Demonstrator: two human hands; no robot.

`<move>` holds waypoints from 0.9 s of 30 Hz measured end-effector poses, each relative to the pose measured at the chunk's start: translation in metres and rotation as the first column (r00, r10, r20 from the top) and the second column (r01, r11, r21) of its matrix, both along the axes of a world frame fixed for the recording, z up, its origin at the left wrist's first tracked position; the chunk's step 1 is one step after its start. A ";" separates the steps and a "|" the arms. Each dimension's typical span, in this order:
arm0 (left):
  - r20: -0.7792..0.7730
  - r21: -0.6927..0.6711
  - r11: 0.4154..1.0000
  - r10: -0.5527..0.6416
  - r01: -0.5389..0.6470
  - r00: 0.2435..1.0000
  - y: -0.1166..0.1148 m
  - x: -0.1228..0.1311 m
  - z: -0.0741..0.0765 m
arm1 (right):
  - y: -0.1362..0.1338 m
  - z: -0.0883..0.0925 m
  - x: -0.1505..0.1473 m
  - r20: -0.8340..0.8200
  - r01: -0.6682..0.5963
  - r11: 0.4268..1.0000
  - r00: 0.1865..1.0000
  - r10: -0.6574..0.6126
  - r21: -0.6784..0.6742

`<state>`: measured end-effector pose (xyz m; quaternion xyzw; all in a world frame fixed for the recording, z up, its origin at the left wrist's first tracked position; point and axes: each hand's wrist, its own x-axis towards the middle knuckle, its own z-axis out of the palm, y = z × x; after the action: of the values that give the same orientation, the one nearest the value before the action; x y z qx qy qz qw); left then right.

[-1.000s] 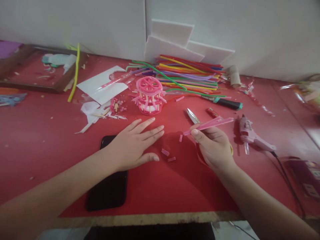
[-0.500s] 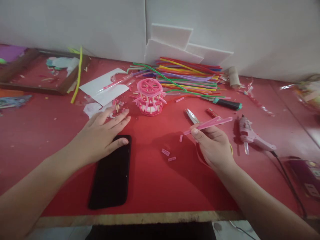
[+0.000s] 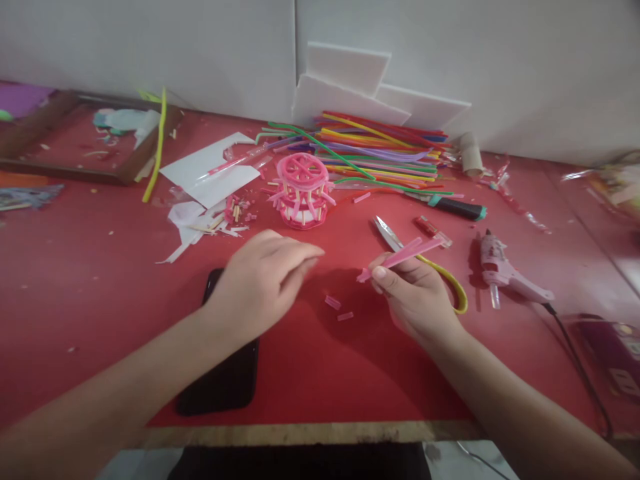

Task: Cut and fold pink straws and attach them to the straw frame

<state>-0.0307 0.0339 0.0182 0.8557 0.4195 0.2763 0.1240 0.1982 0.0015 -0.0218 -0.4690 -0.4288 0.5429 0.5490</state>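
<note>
Pink pipe cleaner strips (image 3: 403, 255) are pinched between the thumb and fingers of my right hand (image 3: 417, 287). Behind that hand lie scissors (image 3: 387, 233) with a yellow handle. My left hand (image 3: 267, 280) hangs above the black phone (image 3: 223, 380), its fingers pressed together and pointing right; whatever they may hold is hidden. Two short cut pink pieces (image 3: 333, 303) rest on the red table (image 3: 310, 373) between my hands. Farther back stands a round pink pipe cleaner model (image 3: 303, 190) with small sticks as posts.
Colourful pipe cleaners (image 3: 380, 150) are piled at the back, before white foam sheets (image 3: 350, 70). At right are a pink glue gun (image 3: 500, 267) with its cord and a cutter knife (image 3: 457, 207). Paper (image 3: 210, 173) and scraps (image 3: 235, 213) lie left of the model.
My left hand has moved right from the scraps, and its spread fingers have come together. My right hand has shifted slightly left and down with the pink strips, uncovering the yellow scissor handle.
</note>
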 end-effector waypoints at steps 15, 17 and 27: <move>0.544 -0.817 0.293 0.102 0.497 0.833 -0.002 0.022 -0.017 | -0.009 0.024 -0.011 -0.066 -0.371 0.915 0.929 0.365 -0.157; 0.586 -0.807 0.203 0.162 0.554 0.794 -0.001 0.022 -0.018 | -0.009 0.022 -0.013 -0.111 -0.361 0.920 0.931 0.347 -0.150; 0.569 -0.766 -0.135 0.314 0.629 0.760 -0.003 0.023 -0.016 | -0.010 0.016 -0.015 -0.193 -0.327 0.935 0.935 0.298 -0.137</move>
<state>-0.0080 0.0308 0.0022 0.3703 0.2898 0.1036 0.8764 0.1831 -0.0083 -0.0057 -0.3911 -0.4029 0.6953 0.4487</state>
